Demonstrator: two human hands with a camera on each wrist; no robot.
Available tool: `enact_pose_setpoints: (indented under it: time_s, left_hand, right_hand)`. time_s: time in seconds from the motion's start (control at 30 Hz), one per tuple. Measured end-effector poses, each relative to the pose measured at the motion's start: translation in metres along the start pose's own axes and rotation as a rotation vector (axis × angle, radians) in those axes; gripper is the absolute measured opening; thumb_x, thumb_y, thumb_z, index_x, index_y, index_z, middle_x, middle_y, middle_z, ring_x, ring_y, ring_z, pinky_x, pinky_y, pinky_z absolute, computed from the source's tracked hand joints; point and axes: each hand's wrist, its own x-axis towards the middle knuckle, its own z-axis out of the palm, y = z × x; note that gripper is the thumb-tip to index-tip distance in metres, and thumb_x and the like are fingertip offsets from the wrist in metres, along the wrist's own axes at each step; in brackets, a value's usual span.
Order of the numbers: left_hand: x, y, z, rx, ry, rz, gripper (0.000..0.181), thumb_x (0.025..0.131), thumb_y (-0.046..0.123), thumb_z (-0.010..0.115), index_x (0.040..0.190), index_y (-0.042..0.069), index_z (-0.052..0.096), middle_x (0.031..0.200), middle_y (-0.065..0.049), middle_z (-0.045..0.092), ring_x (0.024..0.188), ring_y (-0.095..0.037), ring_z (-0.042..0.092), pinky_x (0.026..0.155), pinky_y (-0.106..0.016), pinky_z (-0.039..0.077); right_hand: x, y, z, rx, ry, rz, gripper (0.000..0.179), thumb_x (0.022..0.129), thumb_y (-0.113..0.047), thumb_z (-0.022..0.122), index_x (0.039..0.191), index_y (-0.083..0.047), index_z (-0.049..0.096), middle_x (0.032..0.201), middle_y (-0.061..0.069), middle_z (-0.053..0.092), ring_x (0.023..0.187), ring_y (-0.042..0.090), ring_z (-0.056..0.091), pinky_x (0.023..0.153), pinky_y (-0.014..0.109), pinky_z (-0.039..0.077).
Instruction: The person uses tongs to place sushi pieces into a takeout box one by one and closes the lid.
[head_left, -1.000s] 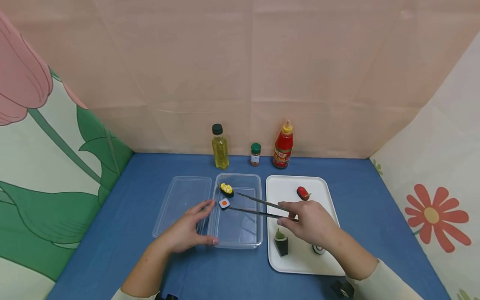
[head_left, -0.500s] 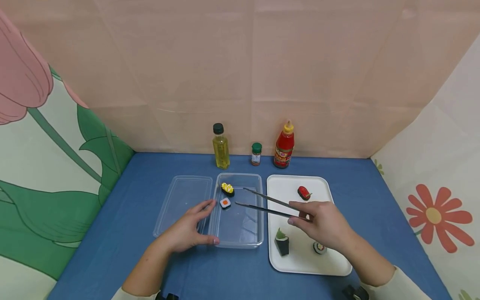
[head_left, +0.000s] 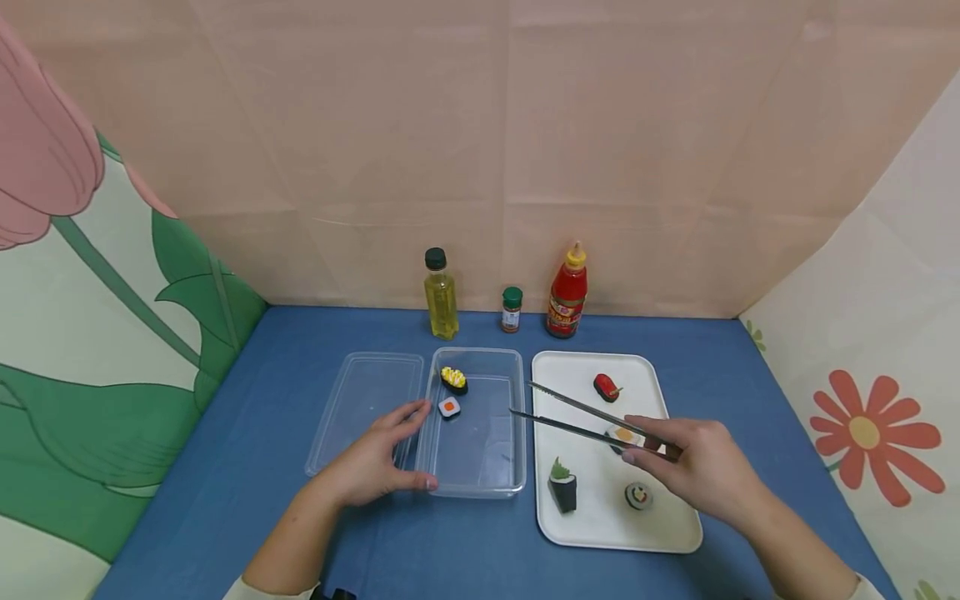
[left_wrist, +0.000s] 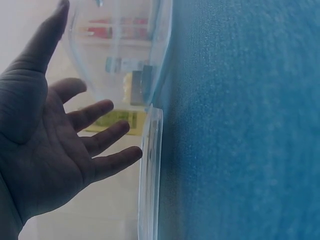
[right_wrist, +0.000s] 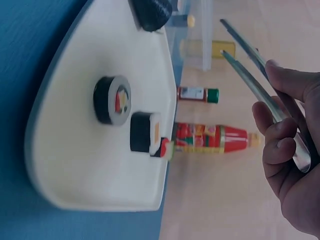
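My right hand [head_left: 697, 458] holds metal tongs [head_left: 570, 428] above the white tray [head_left: 600, 529]. Their tips are apart with nothing between them, near the container's right rim. On the tray are a red-topped sushi piece [head_left: 605, 387], a hand roll [head_left: 563, 492], a round sushi roll [head_left: 639, 496] and an orange-centred roll [head_left: 621, 434], partly hidden behind the tongs. My left hand [head_left: 382, 458], fingers spread, is at the left side of the clear plastic container [head_left: 480, 467]; contact is unclear. Inside lie a corn-topped sushi [head_left: 453, 380] and a small orange-centred roll [head_left: 449, 407].
A clear lid [head_left: 363, 408] lies on the blue cloth left of the container, partly behind my left hand. Along the back stand an oil bottle [head_left: 441, 300], a small green-capped jar [head_left: 511, 310] and a red sauce bottle [head_left: 567, 296].
My right hand has moved right with the tongs, whose tips have left the small roll in the container. The tray's orange-centred roll has come into view. My left hand has stayed put.
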Motion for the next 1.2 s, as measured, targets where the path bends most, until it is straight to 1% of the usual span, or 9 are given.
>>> enact_pose_setpoints:
  time_s: [0.13, 0.37, 0.53, 0.6, 0.77, 0.83, 0.93, 1.03, 1.2]
  left_hand:
    - [-0.001, -0.001, 0.0, 0.001, 0.005, 0.001, 0.11, 0.075, 0.049, 0.092, 0.164, 0.024, 0.033, 0.171, 0.0, 0.023, 0.154, -0.04, 0.022, 0.113, -0.068, 0.031]
    - [-0.001, -0.001, 0.001, 0.01, 0.01, 0.008, 0.11, 0.075, 0.048, 0.092, 0.164, 0.023, 0.032, 0.171, -0.002, 0.024, 0.154, -0.041, 0.023, 0.113, -0.068, 0.031]
    - [-0.001, -0.001, 0.001, 0.006, 0.008, 0.006, 0.11, 0.075, 0.048, 0.092, 0.164, 0.025, 0.032, 0.171, 0.0, 0.024, 0.154, -0.039, 0.022, 0.114, -0.067, 0.031]
    - [-0.001, -0.001, 0.001, 0.004, 0.006, 0.005, 0.11, 0.075, 0.048, 0.092, 0.164, 0.025, 0.032, 0.171, 0.0, 0.023, 0.154, -0.039, 0.022, 0.114, -0.067, 0.031]
    - [-0.001, 0.0, 0.001, 0.002, 0.006, 0.003, 0.11, 0.075, 0.047, 0.093, 0.165, 0.024, 0.032, 0.171, -0.001, 0.023, 0.154, -0.04, 0.022, 0.114, -0.068, 0.031]
    - [-0.001, 0.0, 0.001, 0.002, 0.006, -0.001, 0.11, 0.075, 0.047, 0.093, 0.165, 0.024, 0.032, 0.171, -0.001, 0.023, 0.154, -0.04, 0.022, 0.114, -0.068, 0.031]
    - [-0.001, 0.0, 0.001, 0.004, 0.007, -0.011, 0.111, 0.075, 0.047, 0.093, 0.165, 0.025, 0.032, 0.171, -0.001, 0.023, 0.154, -0.04, 0.022, 0.114, -0.068, 0.031]
    - [-0.001, -0.001, 0.002, 0.004, 0.005, -0.009, 0.11, 0.076, 0.048, 0.092, 0.165, 0.024, 0.031, 0.171, -0.002, 0.023, 0.154, -0.041, 0.022, 0.113, -0.069, 0.031]
    - [0.0, 0.0, 0.001, 0.008, 0.008, 0.003, 0.11, 0.076, 0.049, 0.092, 0.165, 0.023, 0.031, 0.171, -0.004, 0.023, 0.154, -0.042, 0.022, 0.113, -0.069, 0.031]
  right_hand:
    - [-0.008, 0.003, -0.006, -0.024, 0.019, 0.003, 0.04, 0.08, -0.026, 0.092, 0.118, -0.022, 0.081, 0.075, -0.023, 0.059, 0.052, -0.002, 0.045, 0.046, 0.021, 0.039]
    - [-0.019, 0.008, -0.015, -0.083, -0.02, 0.052, 0.04, 0.078, -0.025, 0.093, 0.117, -0.02, 0.081, 0.073, -0.023, 0.057, 0.055, -0.002, 0.045, 0.048, 0.021, 0.04]
    - [-0.027, 0.013, -0.019, -0.068, -0.036, 0.026, 0.04, 0.078, -0.021, 0.093, 0.115, -0.019, 0.081, 0.073, -0.024, 0.056, 0.055, -0.003, 0.045, 0.047, 0.02, 0.041]
    - [-0.03, 0.014, -0.022, -0.063, -0.075, 0.041, 0.04, 0.079, -0.024, 0.092, 0.117, -0.02, 0.081, 0.074, -0.025, 0.056, 0.056, -0.003, 0.046, 0.048, 0.02, 0.041]
    - [-0.034, 0.019, -0.03, -0.055, -0.21, 0.099, 0.041, 0.081, -0.03, 0.09, 0.12, -0.021, 0.08, 0.074, -0.024, 0.057, 0.058, 0.0, 0.048, 0.05, 0.02, 0.043]
    - [-0.035, 0.021, -0.031, -0.048, -0.244, 0.098, 0.042, 0.082, -0.031, 0.09, 0.121, -0.022, 0.079, 0.075, -0.024, 0.058, 0.059, 0.0, 0.049, 0.051, 0.02, 0.043]
    - [-0.036, 0.023, -0.032, -0.04, -0.275, 0.098, 0.041, 0.083, -0.033, 0.089, 0.122, -0.023, 0.079, 0.075, -0.024, 0.058, 0.059, 0.0, 0.048, 0.051, 0.02, 0.043]
    - [-0.039, 0.026, -0.033, -0.038, -0.284, 0.079, 0.04, 0.083, -0.034, 0.088, 0.121, -0.022, 0.079, 0.074, -0.024, 0.057, 0.058, -0.001, 0.047, 0.05, 0.02, 0.042]
    - [-0.044, 0.033, -0.036, -0.017, -0.29, 0.016, 0.038, 0.083, -0.033, 0.088, 0.118, -0.021, 0.08, 0.077, -0.025, 0.058, 0.057, -0.003, 0.046, 0.049, 0.019, 0.041]
